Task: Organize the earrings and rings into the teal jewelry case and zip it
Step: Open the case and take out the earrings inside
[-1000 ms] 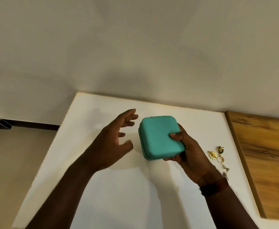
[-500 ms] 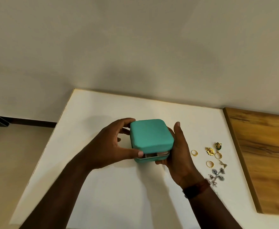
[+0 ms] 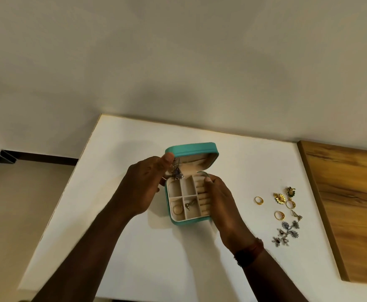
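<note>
The teal jewelry case sits open on the white table, its lid raised toward the wall. My left hand holds the lid's left corner, thumb on its edge. My right hand grips the base's right side, thumb on the ring rolls. Inside the beige compartments lie a gold ring and a small earring; a purple stone piece hangs from the lid. To the right on the table lie gold rings, gold flower earrings and silver-blue earrings.
A wooden panel borders the table on the right. The table's left edge drops to a beige floor. A plain wall rises behind the table.
The case was shut and held in my right hand; my left hand came onto it and the lid has swung up, showing the inside. The case now rests on the table.
</note>
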